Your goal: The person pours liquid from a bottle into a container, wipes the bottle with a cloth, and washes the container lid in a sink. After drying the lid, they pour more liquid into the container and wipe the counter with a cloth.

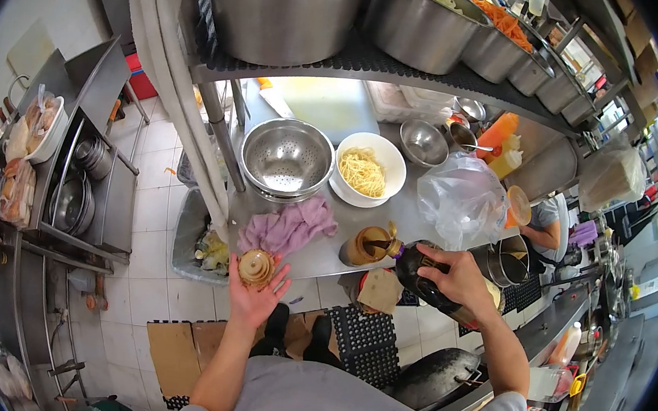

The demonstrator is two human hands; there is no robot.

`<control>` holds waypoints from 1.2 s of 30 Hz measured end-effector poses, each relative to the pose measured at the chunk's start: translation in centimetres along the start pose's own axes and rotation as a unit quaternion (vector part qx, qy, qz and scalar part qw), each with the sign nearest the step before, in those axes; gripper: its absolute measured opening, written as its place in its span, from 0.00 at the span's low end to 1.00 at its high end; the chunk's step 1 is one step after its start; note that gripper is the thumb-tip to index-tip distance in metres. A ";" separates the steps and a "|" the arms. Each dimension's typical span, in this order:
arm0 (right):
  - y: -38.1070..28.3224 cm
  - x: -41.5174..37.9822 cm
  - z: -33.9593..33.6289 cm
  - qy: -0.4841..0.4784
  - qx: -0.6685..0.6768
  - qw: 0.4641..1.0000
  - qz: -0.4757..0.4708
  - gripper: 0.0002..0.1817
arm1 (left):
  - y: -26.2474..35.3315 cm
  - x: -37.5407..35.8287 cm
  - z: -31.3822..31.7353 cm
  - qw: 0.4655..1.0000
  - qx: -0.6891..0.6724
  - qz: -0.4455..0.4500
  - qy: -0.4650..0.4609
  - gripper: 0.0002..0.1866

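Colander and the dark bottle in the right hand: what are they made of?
Colander: metal, likely stainless steel; silvery, reflective, perforated bowl.
Dark bottle, in the right hand: smooth and glossy, with bright highlights; glass or hard plastic, the look alone doesn't settle it.

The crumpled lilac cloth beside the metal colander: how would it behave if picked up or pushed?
The crumpled lilac cloth would likely hang floppy, given its soft folds. Pushed, its loose heap would probably bunch rather than roll.
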State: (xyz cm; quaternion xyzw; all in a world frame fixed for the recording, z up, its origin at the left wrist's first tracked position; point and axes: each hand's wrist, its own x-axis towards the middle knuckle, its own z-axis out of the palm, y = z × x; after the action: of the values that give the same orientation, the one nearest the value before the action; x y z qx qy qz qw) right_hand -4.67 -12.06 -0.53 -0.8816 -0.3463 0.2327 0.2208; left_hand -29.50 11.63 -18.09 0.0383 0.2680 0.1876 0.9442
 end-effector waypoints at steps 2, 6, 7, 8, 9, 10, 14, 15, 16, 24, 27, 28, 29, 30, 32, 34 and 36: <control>-0.1 0.0 0.0 0.005 0.007 1.000 0.001 0.24 | 0.0 0.1 0.0 1.000 0.002 0.000 0.001 0.37; -0.1 0.0 -0.1 0.005 0.010 1.000 -0.006 0.25 | -0.1 0.3 -0.2 1.000 -0.002 -0.002 -0.013 0.36; -0.1 0.0 0.0 0.005 0.015 1.000 -0.005 0.25 | -0.1 0.2 -0.1 1.000 -0.002 -0.002 -0.013 0.36; -0.1 -0.1 -0.1 0.005 0.019 1.000 -0.003 0.25 | -0.2 0.2 0.0 1.000 0.002 0.000 -0.007 0.36; -0.2 -0.1 -0.1 0.005 0.019 1.000 -0.003 0.25 | -0.2 0.1 0.1 1.000 0.006 0.001 -0.002 0.36; -0.3 -0.1 -0.1 0.004 0.019 1.000 0.000 0.25 | -0.2 0.1 0.1 1.000 0.006 0.001 -0.002 0.36; -0.2 -0.1 -0.1 0.003 0.023 1.000 0.005 0.24 | -0.2 0.2 0.1 1.000 0.002 -0.002 -0.008 0.36; -0.2 -0.1 -0.2 0.003 0.022 1.000 0.005 0.24 | -0.2 0.3 0.1 1.000 0.001 -0.003 -0.010 0.36; -0.3 -0.1 -0.2 0.002 0.018 1.000 0.003 0.24 | -0.2 0.3 0.1 1.000 0.001 -0.003 -0.011 0.36; -0.7 -0.2 -0.5 0.006 0.007 1.000 -0.006 0.24 | -0.2 -0.1 0.6 1.000 0.013 0.004 0.000 0.37; -0.7 -0.3 -0.4 0.004 0.011 1.000 -0.014 0.24 | -0.3 0.0 0.7 1.000 0.004 0.001 0.003 0.38; -0.5 -0.3 -0.3 0.020 -0.001 0.999 -0.036 0.23 | -0.3 0.0 0.6 1.000 0.002 0.008 0.007 0.38; -0.4 -0.3 -0.3 0.035 -0.012 0.998 -0.059 0.22 | -0.3 0.2 0.6 1.000 0.001 0.003 -0.006 0.38; -0.4 -0.3 -0.2 0.031 -0.010 0.997 -0.063 0.22 | -0.3 0.2 0.5 1.000 0.001 -0.002 -0.020 0.38; -0.6 -0.4 -0.3 0.040 -0.008 0.997 -0.065 0.22 | -0.2 0.2 0.4 1.000 -0.003 -0.001 -0.025 0.37; -1.2 -0.4 -0.6 0.023 -0.005 0.999 -0.037 0.23 | -0.3 0.4 0.3 0.999 -0.007 -0.008 -0.032 0.37; -1.2 -0.4 -0.6 0.009 -0.003 1.000 -0.005 0.24 | -0.3 0.5 0.2 0.999 -0.003 -0.008 -0.040 0.37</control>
State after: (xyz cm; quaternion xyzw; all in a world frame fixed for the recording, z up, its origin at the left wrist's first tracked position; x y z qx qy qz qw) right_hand -5.22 -11.68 0.73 -0.8824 -0.3495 0.2225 0.2230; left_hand -28.91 11.52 -18.16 0.0410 0.2303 0.1793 0.9556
